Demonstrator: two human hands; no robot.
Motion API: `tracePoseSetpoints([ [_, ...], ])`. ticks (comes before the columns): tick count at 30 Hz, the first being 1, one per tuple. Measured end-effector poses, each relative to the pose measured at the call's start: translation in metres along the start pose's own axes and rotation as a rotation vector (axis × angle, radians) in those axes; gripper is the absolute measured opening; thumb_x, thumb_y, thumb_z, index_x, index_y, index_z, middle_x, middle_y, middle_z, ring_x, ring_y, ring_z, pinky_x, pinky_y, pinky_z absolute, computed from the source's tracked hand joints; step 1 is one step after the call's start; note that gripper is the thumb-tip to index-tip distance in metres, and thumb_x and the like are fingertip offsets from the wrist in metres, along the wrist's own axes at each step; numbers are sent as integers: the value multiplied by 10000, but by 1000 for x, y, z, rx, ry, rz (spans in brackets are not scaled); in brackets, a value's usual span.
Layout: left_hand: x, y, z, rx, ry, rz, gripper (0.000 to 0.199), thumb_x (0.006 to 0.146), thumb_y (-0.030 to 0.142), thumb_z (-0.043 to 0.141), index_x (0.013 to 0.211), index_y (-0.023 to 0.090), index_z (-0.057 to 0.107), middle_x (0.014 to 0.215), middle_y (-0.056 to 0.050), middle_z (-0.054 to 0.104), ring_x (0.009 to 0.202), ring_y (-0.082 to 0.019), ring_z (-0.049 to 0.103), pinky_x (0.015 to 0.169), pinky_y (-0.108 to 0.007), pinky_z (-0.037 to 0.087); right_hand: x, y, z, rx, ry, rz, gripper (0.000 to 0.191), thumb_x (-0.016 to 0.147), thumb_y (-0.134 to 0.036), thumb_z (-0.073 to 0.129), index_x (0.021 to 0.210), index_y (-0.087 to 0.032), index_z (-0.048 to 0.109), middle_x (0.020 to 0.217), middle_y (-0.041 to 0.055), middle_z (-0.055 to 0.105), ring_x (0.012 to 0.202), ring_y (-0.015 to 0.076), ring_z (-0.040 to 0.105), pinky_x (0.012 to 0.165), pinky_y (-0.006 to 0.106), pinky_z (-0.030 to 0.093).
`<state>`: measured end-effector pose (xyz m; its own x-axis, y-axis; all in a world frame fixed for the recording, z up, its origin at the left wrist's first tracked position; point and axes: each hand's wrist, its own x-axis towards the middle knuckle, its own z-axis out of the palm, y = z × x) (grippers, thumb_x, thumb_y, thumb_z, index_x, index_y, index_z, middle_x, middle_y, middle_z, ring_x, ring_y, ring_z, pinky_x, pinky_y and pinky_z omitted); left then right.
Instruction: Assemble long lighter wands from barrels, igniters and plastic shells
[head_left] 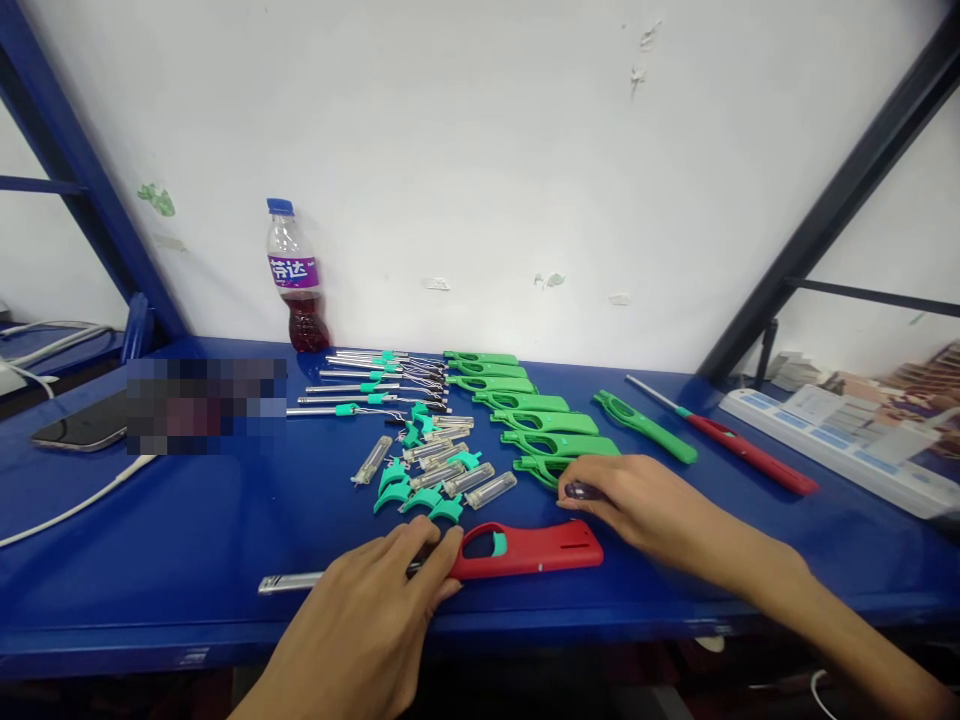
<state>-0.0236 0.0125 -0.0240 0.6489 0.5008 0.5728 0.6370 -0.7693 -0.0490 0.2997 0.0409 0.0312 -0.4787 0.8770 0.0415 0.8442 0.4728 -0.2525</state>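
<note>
My left hand [382,590] is closed round the neck of a red long-necked lighter [574,545] near the table's front edge. Its silver tube [289,582] points left, and a teal trigger shows in its opening. Beyond the lighter's right end, my right hand [626,490] pinches a small dark piece [583,491], mostly hidden by the fingers, so its kind is unclear. The nearest green handle shell [536,468] lies at those fingertips. Between the hands and the wall are clear fuel tanks [491,490], teal triggers [426,498] and silver tubes with wires [319,411].
Several green handle shells [559,422] lie in a column on the blue table [187,540]. Another red lighter [750,455] and a white power strip [840,450] are on the right. A drink bottle [296,290] stands against the wall; a phone [82,420] and white cable [82,510] lie left.
</note>
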Motion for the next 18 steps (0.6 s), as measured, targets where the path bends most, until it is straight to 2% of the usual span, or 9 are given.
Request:
tracePoseSetpoints([
  [6,2,0,-1,-8,-1,-5,368,1079,115,346,1359,186,574,1075,-85,737,836,-222,771,633,-337,617,-2,0,-10,-21,14,-1,267,1115,-340,465,1058,-230,701,1062,73,768,940,244,712,814,347,481],
  [10,2,0,-1,-35,-14,-2,354,1073,110,364,1348,192,570,1049,-77,731,830,-225,766,623,-339,617,-13,1,-19,1,-3,43,243,1099,-436,534,1122,-277,717,1090,36,781,961,244,729,811,349,492],
  [14,0,-1,2,-33,79,-42,355,1060,82,377,1343,181,568,1064,-78,724,850,-215,764,663,-327,631,-29,1,-22,28,-16,102,314,1104,-516,499,1188,-310,720,1177,20,777,1034,251,732,902,388,509],
  [18,-2,0,6,-4,139,-104,312,1086,124,408,1343,174,578,1057,-71,707,747,-197,738,598,-323,596,-40,1,-17,39,-32,132,358,1077,-593,531,1235,-327,711,1170,17,778,994,248,740,875,377,514],
])
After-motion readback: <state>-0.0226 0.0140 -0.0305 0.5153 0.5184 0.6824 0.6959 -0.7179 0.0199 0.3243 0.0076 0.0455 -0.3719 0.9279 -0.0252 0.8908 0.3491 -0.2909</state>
